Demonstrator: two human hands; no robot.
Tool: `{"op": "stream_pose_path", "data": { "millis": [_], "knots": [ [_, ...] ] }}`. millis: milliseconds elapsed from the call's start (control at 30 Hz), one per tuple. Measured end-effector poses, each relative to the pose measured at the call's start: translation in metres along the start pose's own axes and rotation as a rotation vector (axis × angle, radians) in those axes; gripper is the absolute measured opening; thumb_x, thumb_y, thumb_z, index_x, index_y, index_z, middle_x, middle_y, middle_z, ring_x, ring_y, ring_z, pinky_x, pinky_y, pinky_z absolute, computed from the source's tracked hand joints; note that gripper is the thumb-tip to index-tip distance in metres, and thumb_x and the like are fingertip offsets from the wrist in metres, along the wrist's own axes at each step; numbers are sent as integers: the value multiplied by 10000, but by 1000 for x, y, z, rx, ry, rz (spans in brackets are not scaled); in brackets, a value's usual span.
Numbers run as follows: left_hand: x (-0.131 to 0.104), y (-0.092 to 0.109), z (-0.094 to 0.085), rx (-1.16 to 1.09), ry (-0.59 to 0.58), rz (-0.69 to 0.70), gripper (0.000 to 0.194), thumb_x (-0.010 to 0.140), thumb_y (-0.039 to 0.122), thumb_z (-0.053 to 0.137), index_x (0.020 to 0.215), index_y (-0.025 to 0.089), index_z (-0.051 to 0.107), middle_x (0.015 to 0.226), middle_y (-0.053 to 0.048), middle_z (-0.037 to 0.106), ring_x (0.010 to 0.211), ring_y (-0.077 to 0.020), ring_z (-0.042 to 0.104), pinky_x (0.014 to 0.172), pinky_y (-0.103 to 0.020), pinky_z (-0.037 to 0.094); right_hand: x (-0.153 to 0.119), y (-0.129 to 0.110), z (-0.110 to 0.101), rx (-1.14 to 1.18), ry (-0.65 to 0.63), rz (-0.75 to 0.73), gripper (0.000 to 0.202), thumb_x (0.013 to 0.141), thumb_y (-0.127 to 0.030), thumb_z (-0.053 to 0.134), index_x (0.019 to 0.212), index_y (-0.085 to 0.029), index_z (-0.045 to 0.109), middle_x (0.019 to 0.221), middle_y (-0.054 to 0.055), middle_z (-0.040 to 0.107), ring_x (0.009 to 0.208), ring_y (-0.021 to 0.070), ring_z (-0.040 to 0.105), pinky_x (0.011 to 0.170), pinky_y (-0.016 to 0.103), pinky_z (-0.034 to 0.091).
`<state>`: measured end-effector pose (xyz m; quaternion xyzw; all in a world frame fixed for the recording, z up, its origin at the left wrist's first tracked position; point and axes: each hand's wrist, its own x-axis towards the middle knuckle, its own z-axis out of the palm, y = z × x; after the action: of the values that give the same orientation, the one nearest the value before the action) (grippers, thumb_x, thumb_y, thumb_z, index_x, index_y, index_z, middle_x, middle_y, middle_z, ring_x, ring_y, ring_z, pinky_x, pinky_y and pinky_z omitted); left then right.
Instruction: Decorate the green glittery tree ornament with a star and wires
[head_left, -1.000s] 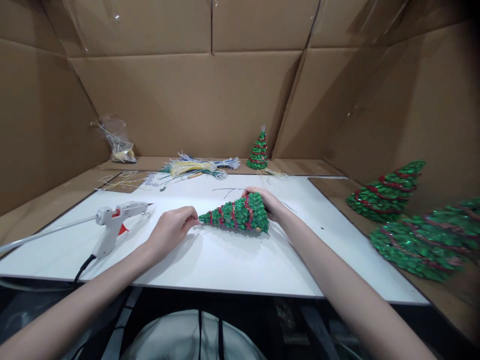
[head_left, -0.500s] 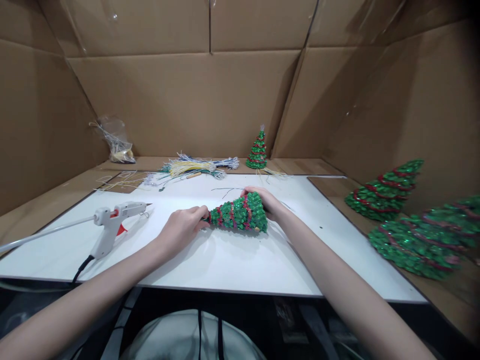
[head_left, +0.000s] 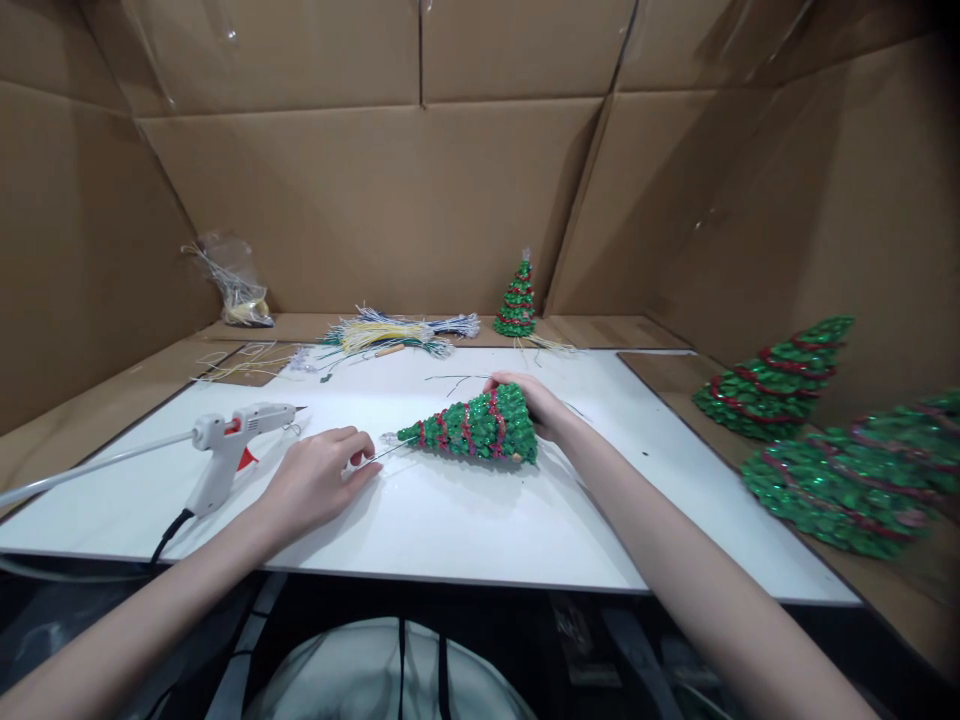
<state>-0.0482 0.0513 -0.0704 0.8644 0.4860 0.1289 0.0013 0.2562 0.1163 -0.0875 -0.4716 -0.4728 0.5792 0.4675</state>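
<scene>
A small green Christmas tree (head_left: 476, 428) with red garland lies tilted on its side above the white board, its tip pointing left. My right hand (head_left: 529, 400) grips it at the wide base; most of those fingers are hidden behind the tree. A clear piece, the topper (head_left: 388, 438), shows at the tip. My left hand (head_left: 330, 475) is just left of the tip, thumb and fingertips closed on a thin dark wire (head_left: 391, 449) that runs to the tree's upper part.
At left a white glue gun (head_left: 225, 450) stands with its cord and glue stick. Behind lie bundles of coloured wires (head_left: 390, 332), a plastic bag (head_left: 241, 290) and a small finished tree (head_left: 517, 300). Two larger trees, one nearer (head_left: 840, 490) and one farther (head_left: 776, 380), sit on cardboard at right.
My left hand has moved left, away from the tree's tip, drawing out the thin wire; the clear topper is now uncovered. My right hand and the tree have hardly moved.
</scene>
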Motion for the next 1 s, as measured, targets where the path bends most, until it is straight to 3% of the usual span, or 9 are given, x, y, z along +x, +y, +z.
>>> {"op": "stream_pose_path", "data": {
  "millis": [333, 567, 1000],
  "knots": [
    [1, -4, 1, -129, 43, -33, 143, 849, 291, 546, 971, 244, 602, 699, 37, 649, 614, -136, 579, 588, -230, 368, -3, -4, 3, -8, 15, 3, 205, 705, -349, 605, 620, -163, 606, 563, 2, 578, 533, 127, 512, 507, 230, 407],
    [11, -1, 8, -151, 117, 78, 135, 877, 228, 526, 832, 213, 653, 845, 0, 693, 704, -141, 610, 660, -235, 397, -2, -3, 3, -28, 17, 5, 209, 730, -343, 576, 636, -159, 611, 549, -8, 557, 500, 116, 481, 488, 234, 386],
    [32, 11, 10, -129, 122, 124, 110, 867, 202, 514, 859, 216, 623, 761, 6, 664, 620, -128, 565, 601, -225, 371, -4, -9, -8, -153, -75, -34, 230, 730, -384, 591, 668, -165, 621, 571, -31, 543, 531, 103, 455, 498, 224, 317]
  ]
}}
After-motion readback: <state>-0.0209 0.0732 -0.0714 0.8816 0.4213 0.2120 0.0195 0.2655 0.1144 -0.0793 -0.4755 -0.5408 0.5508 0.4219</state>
